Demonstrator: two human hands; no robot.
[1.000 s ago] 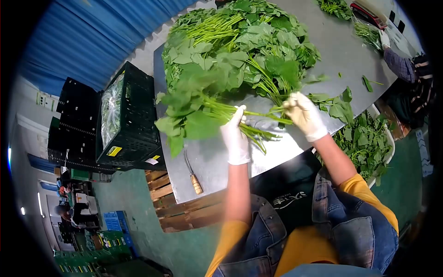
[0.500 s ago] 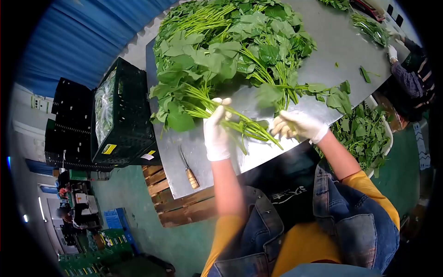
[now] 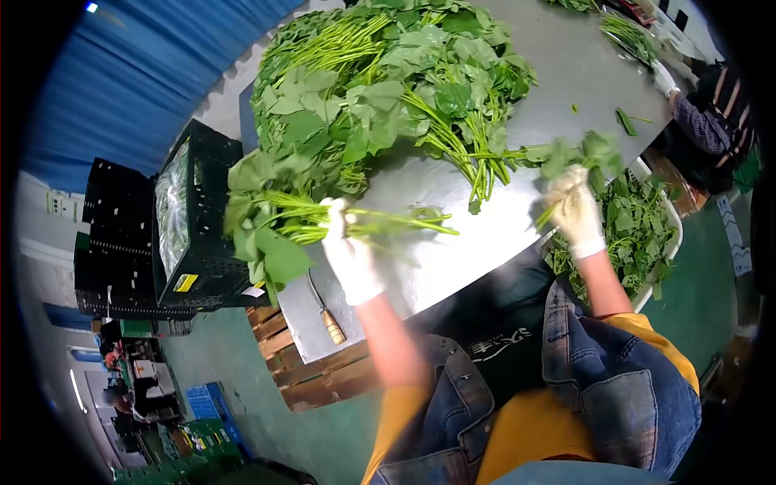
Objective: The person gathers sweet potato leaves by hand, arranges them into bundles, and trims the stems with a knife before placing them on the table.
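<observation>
My left hand [image 3: 349, 250], in a white glove, is closed round a bunch of green leafy stems [image 3: 283, 212], leaves to the left and cut ends to the right. At the table's right front edge my gloved right hand [image 3: 575, 212] is closed round some greens [image 3: 602, 158], with leaves above the fingers and a stem end below. A large pile of leafy greens [image 3: 323, 113] covers the back left of the metal table [image 3: 558, 105]. Between the hands, a bundle of stems [image 3: 481, 153] points toward the front edge. A hooked knife with a wooden handle [image 3: 332, 326] lies at the near left corner.
Dark crates [image 3: 212, 194] stand left of the table, one holding bagged greens [image 3: 174, 206]. A white-rimmed tub [image 3: 677, 234] of loose leaves is at the right. At the far right a person [image 3: 703, 121] handles wrapped greens [image 3: 630, 36]. A wooden pallet [image 3: 323, 380] shows below.
My left hand has moved left and slightly down with its bunch. My right hand has moved right, away from the bunch's cut ends, to the table edge near the tub.
</observation>
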